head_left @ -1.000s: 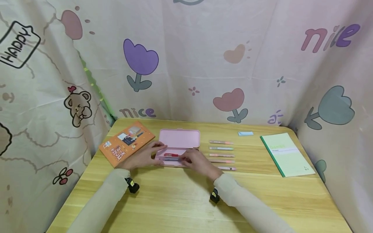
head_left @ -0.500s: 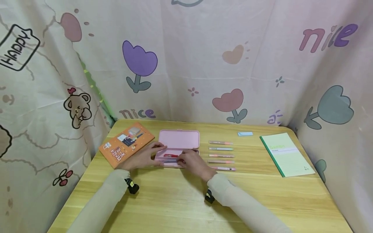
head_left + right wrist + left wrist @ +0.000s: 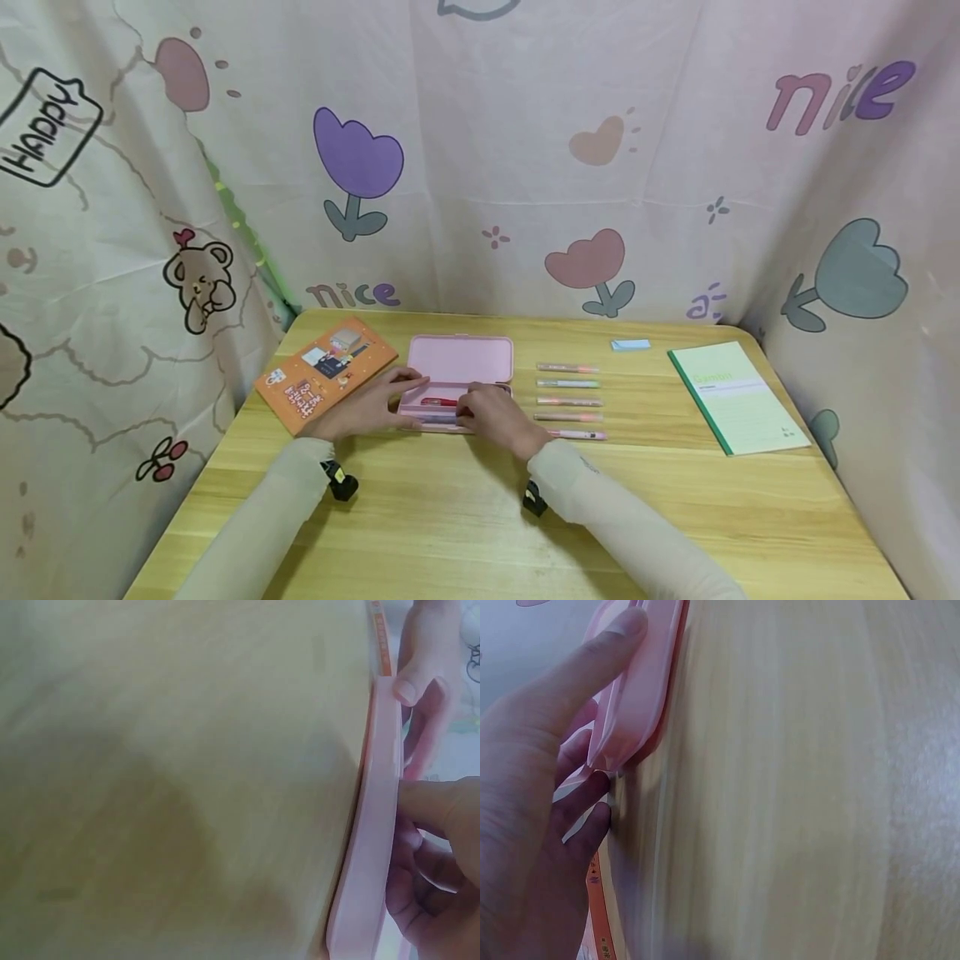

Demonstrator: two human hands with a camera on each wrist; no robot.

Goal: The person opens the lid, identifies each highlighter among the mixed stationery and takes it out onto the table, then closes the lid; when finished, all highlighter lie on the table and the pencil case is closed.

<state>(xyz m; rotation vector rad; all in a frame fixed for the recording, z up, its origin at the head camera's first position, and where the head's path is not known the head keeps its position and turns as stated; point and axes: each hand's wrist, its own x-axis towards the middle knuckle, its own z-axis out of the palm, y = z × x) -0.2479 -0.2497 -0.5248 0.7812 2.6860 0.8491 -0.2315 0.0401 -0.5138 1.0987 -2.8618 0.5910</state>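
Note:
A pink pencil case (image 3: 461,358) lies with its lid folded back on the table. My left hand (image 3: 372,402) grips its left end, with the thumb (image 3: 619,637) on the front rim and the fingers round the end and back. Curled fingers of my right hand (image 3: 495,417) reach inside the right half, pinching a slim dark bluish pen (image 3: 441,419) along the front; the fingertips are hidden by the case wall (image 3: 367,847) in the right wrist view. Behind that pen lies a red pen (image 3: 437,402), its right end covered by the right hand.
Several pens and markers (image 3: 568,383) lie in a column right of the case. An orange booklet (image 3: 326,371) lies partly under the left forearm's side. At right are a light green notebook (image 3: 738,400) and a small light blue item (image 3: 631,345). Patterned curtains surround the table.
My right hand has moved slightly left, and the dark pen has gone lower, toward the front of the case. The left hand keeps its grip on the case.

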